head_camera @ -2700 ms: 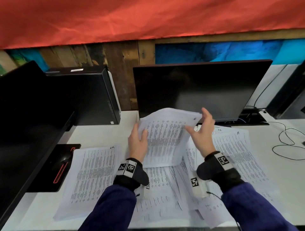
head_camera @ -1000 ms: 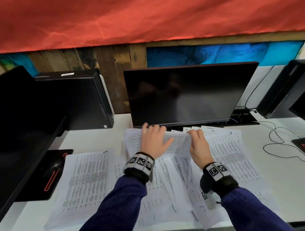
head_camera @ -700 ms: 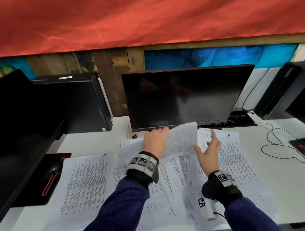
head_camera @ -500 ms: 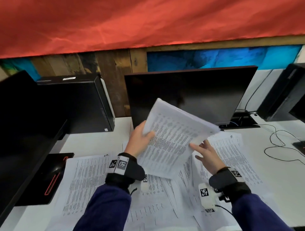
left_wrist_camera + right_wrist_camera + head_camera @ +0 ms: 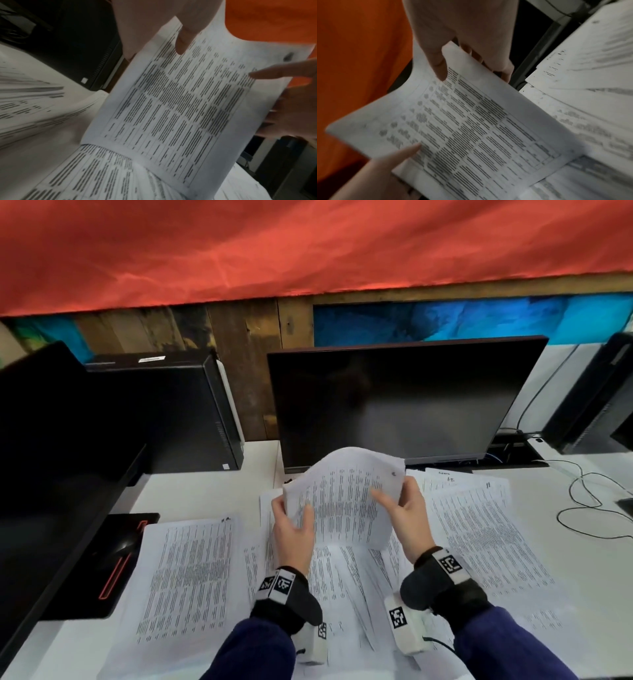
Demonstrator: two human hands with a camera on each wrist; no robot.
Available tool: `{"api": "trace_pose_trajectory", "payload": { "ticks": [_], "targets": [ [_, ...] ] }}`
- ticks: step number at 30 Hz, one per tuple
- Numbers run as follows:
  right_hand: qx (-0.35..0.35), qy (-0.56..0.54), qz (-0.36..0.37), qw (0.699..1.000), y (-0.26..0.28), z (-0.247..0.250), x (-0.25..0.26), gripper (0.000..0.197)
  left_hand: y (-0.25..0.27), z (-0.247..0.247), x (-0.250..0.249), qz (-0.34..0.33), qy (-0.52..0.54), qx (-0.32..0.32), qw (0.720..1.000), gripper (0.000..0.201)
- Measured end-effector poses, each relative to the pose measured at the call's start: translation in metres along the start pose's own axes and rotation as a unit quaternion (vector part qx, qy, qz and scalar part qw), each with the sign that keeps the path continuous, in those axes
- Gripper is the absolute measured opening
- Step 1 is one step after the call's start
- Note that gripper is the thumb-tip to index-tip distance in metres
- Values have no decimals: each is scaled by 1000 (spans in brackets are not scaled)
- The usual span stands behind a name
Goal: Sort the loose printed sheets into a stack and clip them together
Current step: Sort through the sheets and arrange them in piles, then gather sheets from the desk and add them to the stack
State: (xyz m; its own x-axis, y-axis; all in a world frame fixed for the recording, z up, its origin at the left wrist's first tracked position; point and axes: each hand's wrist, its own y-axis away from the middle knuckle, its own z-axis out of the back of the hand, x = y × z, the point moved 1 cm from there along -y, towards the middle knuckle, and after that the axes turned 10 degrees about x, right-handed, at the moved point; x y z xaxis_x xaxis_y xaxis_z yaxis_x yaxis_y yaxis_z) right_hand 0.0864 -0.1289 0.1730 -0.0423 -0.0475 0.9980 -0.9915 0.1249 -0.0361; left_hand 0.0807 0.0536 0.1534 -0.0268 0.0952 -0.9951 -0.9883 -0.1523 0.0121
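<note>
I hold a small bundle of printed sheets (image 5: 342, 501) upright above the white desk (image 5: 205, 491), just in front of the monitor. Its top edge bows over and its bottom edge meets the papers lying below. My left hand (image 5: 291, 518) grips the left edge, thumb on the printed face. My right hand (image 5: 404, 508) grips the right edge the same way. The wrist views show the bundle (image 5: 180, 101) (image 5: 471, 128) pinched by each thumb. Loose sheets lie on the desk at left (image 5: 185, 577), in the middle (image 5: 346, 577) and at right (image 5: 486, 539). No clip is in view.
A dark monitor (image 5: 400, 402) stands right behind the bundle. A black computer tower (image 5: 178, 412) and a second monitor (image 5: 51, 440) with its base (image 5: 113, 566) fill the left side. Cables (image 5: 589, 494) and another black tower (image 5: 596, 398) are at far right.
My left hand alone held the bundle tilted up half a second ago. Now the right hand has taken its right edge, and the bundle stands squarer and lower over the desk.
</note>
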Motion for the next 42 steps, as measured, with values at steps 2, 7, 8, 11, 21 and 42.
{"api": "trace_pose_trajectory", "payload": {
  "ticks": [2, 7, 8, 11, 21, 42],
  "targets": [
    [-41, 77, 68, 994, 2, -1, 6, 35, -3, 2, 3, 4, -1, -6, 1000, 30],
    [-4, 380, 224, 897, 0, -3, 20, 61, -10, 1, 3, 6, -10, 3, 1000, 27],
    [8, 424, 222, 878, -1, -3, 21, 62, -11, 0, 3, 6, -8, 4, 1000, 26],
    [-2, 423, 202, 883, -2, 0, 22, 62, -13, 0, 6, 5, -15, 13, 1000, 24],
    [34, 95, -64, 993, -6, 3, -35, 28, -10, 5, 58, 36, -138, 27, 989, 25],
    [138, 548, -228, 793, 43, 8, -121, 47, -15, 273, 112, 294, -197, 96, 930, 31]
  ]
}}
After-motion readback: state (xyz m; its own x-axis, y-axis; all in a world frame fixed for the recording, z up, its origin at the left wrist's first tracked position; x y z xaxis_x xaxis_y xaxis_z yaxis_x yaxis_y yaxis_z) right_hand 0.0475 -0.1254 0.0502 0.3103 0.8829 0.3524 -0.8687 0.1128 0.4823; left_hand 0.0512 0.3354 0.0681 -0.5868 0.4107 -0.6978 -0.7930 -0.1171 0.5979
